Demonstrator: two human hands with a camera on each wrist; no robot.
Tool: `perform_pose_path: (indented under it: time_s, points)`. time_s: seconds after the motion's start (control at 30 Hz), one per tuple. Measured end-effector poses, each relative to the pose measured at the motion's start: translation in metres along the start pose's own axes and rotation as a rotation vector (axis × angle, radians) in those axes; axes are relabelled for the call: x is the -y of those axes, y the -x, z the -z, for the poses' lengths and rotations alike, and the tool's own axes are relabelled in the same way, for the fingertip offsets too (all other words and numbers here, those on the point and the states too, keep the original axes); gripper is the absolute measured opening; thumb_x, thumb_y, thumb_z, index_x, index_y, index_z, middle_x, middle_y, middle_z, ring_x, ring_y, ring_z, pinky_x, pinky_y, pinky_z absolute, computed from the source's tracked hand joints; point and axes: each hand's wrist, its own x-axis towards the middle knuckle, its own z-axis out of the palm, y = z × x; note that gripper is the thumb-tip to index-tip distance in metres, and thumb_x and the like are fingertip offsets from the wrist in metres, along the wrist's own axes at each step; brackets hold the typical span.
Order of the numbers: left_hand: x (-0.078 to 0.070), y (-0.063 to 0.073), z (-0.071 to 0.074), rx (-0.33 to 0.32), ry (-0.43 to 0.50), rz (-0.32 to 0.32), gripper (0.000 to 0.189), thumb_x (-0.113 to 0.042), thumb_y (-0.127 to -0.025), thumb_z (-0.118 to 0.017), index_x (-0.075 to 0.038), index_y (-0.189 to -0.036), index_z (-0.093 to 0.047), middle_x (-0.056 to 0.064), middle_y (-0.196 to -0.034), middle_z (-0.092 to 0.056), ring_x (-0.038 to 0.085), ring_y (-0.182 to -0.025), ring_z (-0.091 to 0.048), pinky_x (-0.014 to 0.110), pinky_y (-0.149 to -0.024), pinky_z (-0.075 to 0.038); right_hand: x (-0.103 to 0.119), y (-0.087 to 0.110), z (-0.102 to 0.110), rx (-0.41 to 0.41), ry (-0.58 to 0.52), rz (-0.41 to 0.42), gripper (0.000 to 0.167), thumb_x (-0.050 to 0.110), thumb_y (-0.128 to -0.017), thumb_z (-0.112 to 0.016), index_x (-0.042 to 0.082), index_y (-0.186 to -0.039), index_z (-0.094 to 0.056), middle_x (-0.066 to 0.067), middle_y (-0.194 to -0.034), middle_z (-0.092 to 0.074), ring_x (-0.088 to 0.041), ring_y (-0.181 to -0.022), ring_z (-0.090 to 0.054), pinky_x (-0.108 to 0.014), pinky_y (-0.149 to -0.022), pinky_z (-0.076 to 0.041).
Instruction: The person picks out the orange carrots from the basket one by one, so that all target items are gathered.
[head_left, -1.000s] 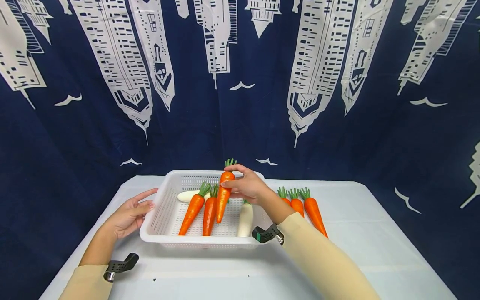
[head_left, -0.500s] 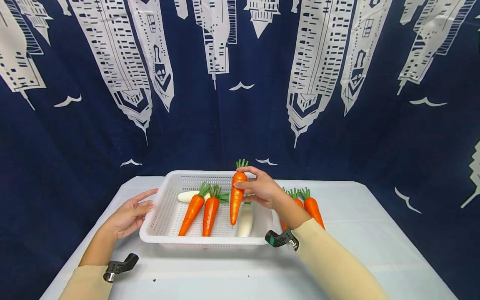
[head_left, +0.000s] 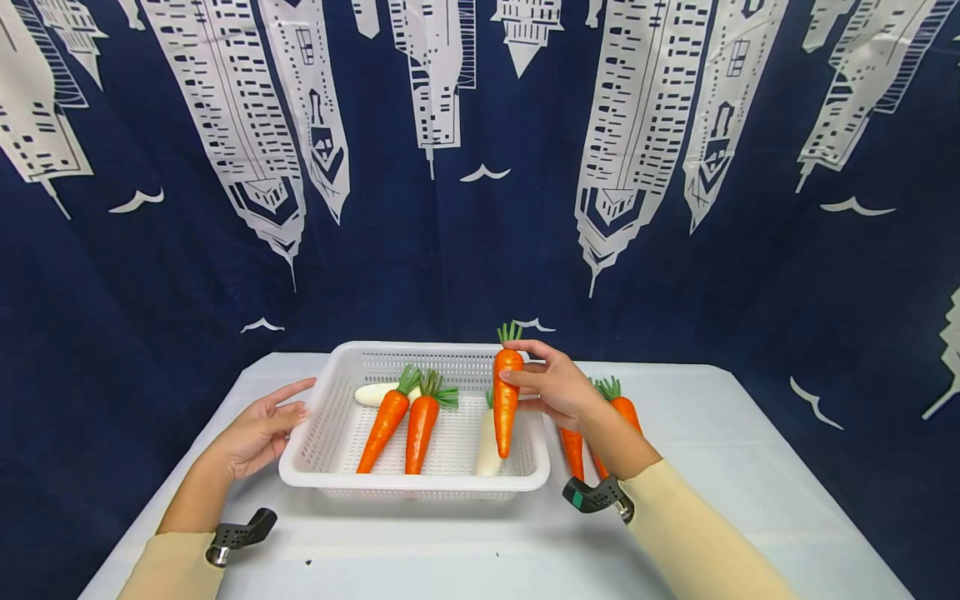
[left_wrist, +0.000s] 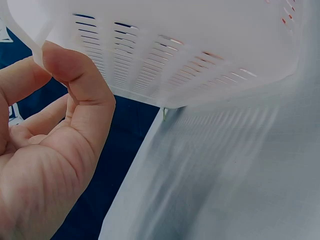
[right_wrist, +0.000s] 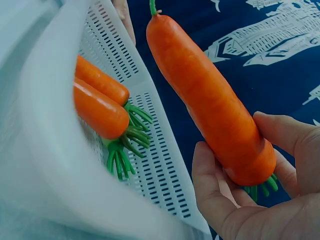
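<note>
My right hand (head_left: 562, 390) pinches an orange carrot (head_left: 506, 404) near its leafy top, thumb against fingers. The carrot hangs tip down above the right part of a white plastic basket (head_left: 412, 481). The right wrist view shows this carrot (right_wrist: 210, 100) from close by, a green stalk at its thin tip. At the basket's left end, my left hand (head_left: 258, 433) holds the rim; the left wrist view has its thumb (left_wrist: 70, 65) on the rim, a finger behind. Inside lie two carrots (head_left: 384, 429) side by side, a white radish (head_left: 372, 393) behind them, and another white radish (head_left: 488, 442) partly covered by the held carrot.
More carrots (head_left: 572, 454) lie on the white table (head_left: 712, 467) right of the basket, partly hidden by the right forearm. A dark blue cloth (head_left: 450, 250) with white building prints hangs behind the table. Each wrist wears a black strap (head_left: 592, 494).
My right hand has carried the carrot rightwards, from over the basket's middle to its right part. One carrot in the basket shows more fully. The left hand and basket stay put.
</note>
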Motion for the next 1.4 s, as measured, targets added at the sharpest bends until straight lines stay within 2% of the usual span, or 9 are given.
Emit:
perform_pose_path:
  time_s: [0.17, 0.37, 0.73, 0.9, 1.07, 1.17, 1.23, 1.4]
  points:
    - [0.0, 0.0, 0.0, -0.008, -0.009, 0.004, 0.063, 0.006, -0.103, -0.049, -0.012, -0.158, -0.025, -0.002, -0.121, -0.071, 0.014, -0.107, -0.072, 0.037, -0.091, -0.061, -0.004, 0.009, 0.011, -0.002, 0.014, 0.013, 0.059, 0.008, -0.095, -0.071, 0.012, -0.149, -0.047, -0.019, -0.131, -0.062, -0.029, -0.099, -0.068, -0.046, -0.087, -0.061]
    - [-0.002, 0.0, -0.001, -0.012, -0.01, 0.009, 0.067, 0.006, -0.103, -0.05, -0.009, -0.16, -0.019, -0.002, -0.122, -0.071, 0.014, -0.108, -0.072, 0.037, -0.091, -0.061, -0.009, 0.017, 0.026, -0.006, 0.003, 0.039, 0.063, 0.011, -0.097, -0.07, 0.012, -0.153, -0.042, -0.02, -0.136, -0.058, -0.03, -0.106, -0.064, -0.05, -0.091, -0.06]
    - [-0.005, -0.001, -0.003, -0.018, -0.001, 0.018, 0.066, 0.005, -0.102, -0.052, -0.009, -0.159, -0.021, -0.002, -0.122, -0.072, 0.014, -0.107, -0.072, 0.036, -0.092, -0.061, -0.015, 0.03, 0.055, -0.066, 0.053, 0.032, 0.059, 0.018, -0.098, -0.071, 0.017, -0.15, -0.044, -0.012, -0.133, -0.062, -0.027, -0.107, -0.064, -0.037, -0.088, -0.061]
    - [-0.005, -0.001, -0.005, -0.016, 0.0, 0.018, 0.066, 0.004, -0.103, -0.051, -0.008, -0.16, -0.02, -0.002, -0.121, -0.072, 0.013, -0.106, -0.072, 0.035, -0.092, -0.06, -0.018, 0.038, 0.07, -0.105, 0.112, 0.008, 0.062, 0.021, -0.097, -0.072, 0.023, -0.152, -0.045, -0.019, -0.146, -0.053, -0.027, -0.112, -0.061, -0.033, -0.091, -0.06]
    - [-0.005, 0.0, -0.005, -0.023, 0.005, 0.024, 0.069, 0.004, -0.102, -0.052, -0.007, -0.161, -0.017, -0.003, -0.121, -0.072, 0.013, -0.106, -0.072, 0.036, -0.092, -0.06, -0.023, 0.042, 0.086, -0.13, 0.17, 0.003, 0.066, 0.026, -0.096, -0.073, 0.024, -0.155, -0.043, -0.02, -0.157, -0.04, -0.029, -0.119, -0.058, -0.03, -0.093, -0.059]
    - [-0.005, 0.0, -0.004, -0.032, 0.006, 0.03, 0.07, 0.004, -0.102, -0.053, -0.007, -0.161, -0.017, -0.003, -0.12, -0.072, 0.013, -0.106, -0.072, 0.036, -0.092, -0.06, -0.028, 0.043, 0.099, -0.144, 0.18, -0.003, 0.068, 0.027, -0.096, -0.074, 0.023, -0.156, -0.043, -0.02, -0.16, -0.034, -0.034, -0.126, -0.054, -0.031, -0.093, -0.059]
    - [-0.005, 0.0, -0.004, -0.037, 0.006, 0.032, 0.071, 0.005, -0.102, -0.053, -0.007, -0.161, -0.017, -0.003, -0.12, -0.072, 0.013, -0.106, -0.072, 0.036, -0.092, -0.06, -0.031, 0.044, 0.107, -0.148, 0.179, -0.005, 0.069, 0.028, -0.095, -0.074, 0.023, -0.156, -0.043, -0.02, -0.161, -0.032, -0.036, -0.129, -0.052, -0.037, -0.095, -0.059]
    - [-0.005, 0.001, -0.004, -0.044, 0.004, 0.034, 0.07, 0.004, -0.102, -0.053, -0.007, -0.161, -0.017, -0.003, -0.12, -0.072, 0.013, -0.106, -0.072, 0.035, -0.092, -0.06, -0.039, 0.047, 0.127, -0.15, 0.204, -0.007, 0.071, 0.031, -0.095, -0.074, 0.022, -0.157, -0.041, -0.02, -0.161, -0.033, -0.03, -0.124, -0.056, -0.04, -0.098, -0.058]
